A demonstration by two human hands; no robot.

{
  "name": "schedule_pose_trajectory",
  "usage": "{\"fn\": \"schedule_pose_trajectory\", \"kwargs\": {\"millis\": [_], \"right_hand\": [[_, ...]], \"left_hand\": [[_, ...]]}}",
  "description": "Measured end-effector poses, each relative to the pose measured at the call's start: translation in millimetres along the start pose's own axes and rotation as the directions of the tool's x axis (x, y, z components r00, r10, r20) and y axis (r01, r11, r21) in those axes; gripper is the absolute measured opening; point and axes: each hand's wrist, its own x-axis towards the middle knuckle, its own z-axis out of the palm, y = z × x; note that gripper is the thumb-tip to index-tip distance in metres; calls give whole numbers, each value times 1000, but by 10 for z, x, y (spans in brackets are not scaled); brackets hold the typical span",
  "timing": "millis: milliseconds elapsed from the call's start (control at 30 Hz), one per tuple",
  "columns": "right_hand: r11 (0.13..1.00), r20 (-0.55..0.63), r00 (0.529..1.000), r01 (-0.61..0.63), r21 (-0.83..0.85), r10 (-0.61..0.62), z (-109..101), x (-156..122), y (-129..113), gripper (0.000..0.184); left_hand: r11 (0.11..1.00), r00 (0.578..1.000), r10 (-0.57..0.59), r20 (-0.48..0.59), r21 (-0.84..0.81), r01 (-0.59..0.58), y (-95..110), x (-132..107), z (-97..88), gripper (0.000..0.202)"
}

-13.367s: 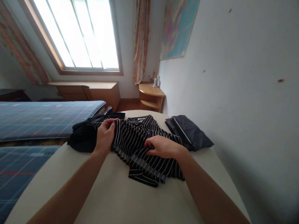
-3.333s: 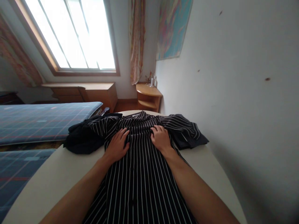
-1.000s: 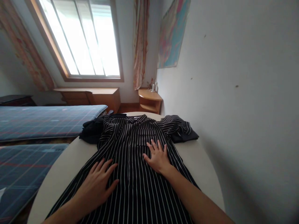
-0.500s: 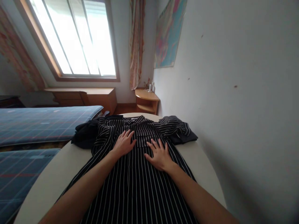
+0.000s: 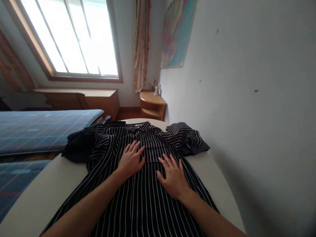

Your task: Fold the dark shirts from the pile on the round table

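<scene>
A black shirt with thin white stripes (image 5: 138, 200) lies spread flat, collar away from me, on a round pale table (image 5: 37, 197). My left hand (image 5: 130, 161) rests flat on its chest area, fingers spread, just left of the pocket. My right hand (image 5: 172, 176) lies flat on the cloth to the right, fingers apart. Neither hand holds anything. The shirt's right sleeve drapes over a folded dark garment (image 5: 197, 148).
A crumpled black garment (image 5: 77, 148) lies at the table's left far edge. A white wall runs close along the right. Beds with blue plaid covers (image 5: 41, 126) stand to the left. A wooden corner shelf (image 5: 151, 103) and a window lie beyond.
Over the last second my left hand went from the lower left of the shirt up to its chest. My right hand slid slightly toward me. Earlier the shirt was bunched; it is spread flat.
</scene>
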Motion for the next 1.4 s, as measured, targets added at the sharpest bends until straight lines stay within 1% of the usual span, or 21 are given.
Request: {"fn": "schedule_pose_trajectory", "kwargs": {"millis": [100,200,267,367,400,467,533,567,633,667,733,867,933,1067,1167,1267,1333,1400], "right_hand": [[999,-8,1000,-20,-44,20,38,-148,-22,58],[995,11,998,-59,-80,60,53,-254,-68,59],[992,49,995,-80,-97,85,32,-273,-99,61],[991,100,991,-79,-106,90,-41,-208,-135,64],[991,108,991,-72,-111,84,-72,-165,-150,65],[989,110,992,-52,-138,68,-138,-58,-198,66],[981,99,994,-34,-191,54,-203,70,-282,59],[975,90,994,-34,-219,55,-233,142,-335,53],[963,73,995,-51,-266,73,-281,299,-450,45],[958,57,995,-62,-282,81,-296,383,-504,43],[955,14,998,-55,-290,62,-303,557,-589,42],[974,-86,995,27,-224,-47,-204,858,-625,36],[983,-99,992,61,-172,-79,-103,953,-583,34],[994,-125,987,104,-20,-105,99,1035,-449,33],[991,-142,985,113,69,-102,173,1061,-374,33],[987,-147,982,131,97,-116,193,1091,-347,33],[986,-151,981,134,101,-118,199,1111,-346,33],[986,-155,981,137,99,-121,199,1125,-345,34]], "left_hand": [[1000,995,16,100,-9,-15,167,-131,13,54],[1000,988,21,153,-8,-20,255,-258,8,58],[999,983,44,179,-17,-42,247,-274,-28,58],[997,974,70,215,-45,-62,140,-135,-104,57],[997,976,70,208,-51,-61,85,-52,-121,56],[999,988,43,150,-37,-38,-43,129,-122,54],[998,995,-56,82,22,54,-177,284,-74,53],[992,992,-116,50,56,113,-240,340,-36,54],[970,975,-222,3,99,220,-345,402,47,55],[961,967,-255,-11,107,254,-383,412,84,55],[956,962,-272,-35,101,274,-432,408,137,53],[965,966,-248,-78,67,253,-455,389,157,49],[964,963,-255,-91,58,260,-452,392,156,49],[966,964,-241,-114,72,250,-438,398,179,52],[968,967,-228,-113,82,237,-424,426,195,56],[979,980,-177,-91,81,185,-415,543,179,61],[991,991,-122,-55,55,125,-404,681,164,65],[998,997,-71,-9,-4,71,-384,846,168,67]]}}
